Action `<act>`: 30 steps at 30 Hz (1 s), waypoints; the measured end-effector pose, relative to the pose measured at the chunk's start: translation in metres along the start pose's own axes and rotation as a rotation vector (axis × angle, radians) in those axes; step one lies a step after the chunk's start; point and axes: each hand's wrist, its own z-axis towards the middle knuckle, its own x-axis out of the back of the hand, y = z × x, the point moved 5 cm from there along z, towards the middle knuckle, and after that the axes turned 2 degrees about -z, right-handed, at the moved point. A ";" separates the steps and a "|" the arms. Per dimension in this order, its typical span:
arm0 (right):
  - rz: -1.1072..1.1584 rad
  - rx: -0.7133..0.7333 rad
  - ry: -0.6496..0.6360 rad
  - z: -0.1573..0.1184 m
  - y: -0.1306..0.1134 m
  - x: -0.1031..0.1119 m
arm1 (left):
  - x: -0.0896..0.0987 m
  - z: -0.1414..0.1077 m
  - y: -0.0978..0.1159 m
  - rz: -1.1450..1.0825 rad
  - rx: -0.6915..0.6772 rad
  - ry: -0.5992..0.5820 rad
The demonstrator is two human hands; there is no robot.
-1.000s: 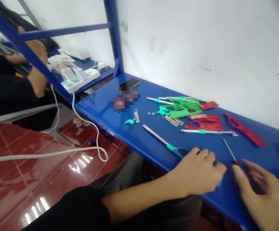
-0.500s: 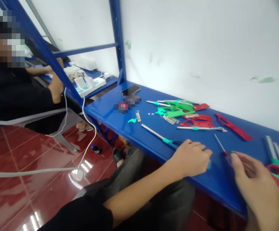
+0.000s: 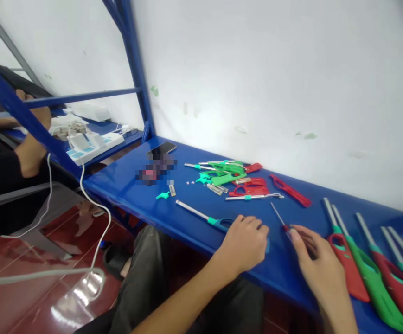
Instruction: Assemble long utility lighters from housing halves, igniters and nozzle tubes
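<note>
My left hand (image 3: 243, 243) is closed over the handle of a blue gas lighter (image 3: 220, 224) near the table's front edge. The lighter's metal tube points left, with a turquoise collar where it meets the handle; a bit of blue shows past my fingers. My right hand (image 3: 321, 262) grips a small screwdriver (image 3: 278, 214) by its dark red handle, its thin shaft pointing up and left. The screwdriver tip is apart from the lighter. Just right of that hand lie a red lighter (image 3: 350, 266) and a green lighter (image 3: 370, 273), both with metal tubes.
Lighter parts in a pile include a green shell (image 3: 227, 179), a red shell (image 3: 290, 190), a metal tube with wire (image 3: 236, 198) and fuel tanks (image 3: 215, 189). A turquoise trigger (image 3: 163, 195) and a phone (image 3: 161, 150) lie left. A power strip (image 3: 95, 147) sits beside another person.
The view has swung right, so the table's contents sit further left and more lighters show at the right. Both hands keep their holds on the lighter and screwdriver.
</note>
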 end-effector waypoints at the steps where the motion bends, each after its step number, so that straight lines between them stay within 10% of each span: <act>1: 0.010 -0.017 -0.005 0.000 0.001 -0.001 | 0.000 0.000 0.000 0.004 0.000 0.003; 30: -0.147 0.174 -0.093 -0.012 -0.003 -0.008 | -0.007 -0.003 -0.001 0.017 -0.012 0.121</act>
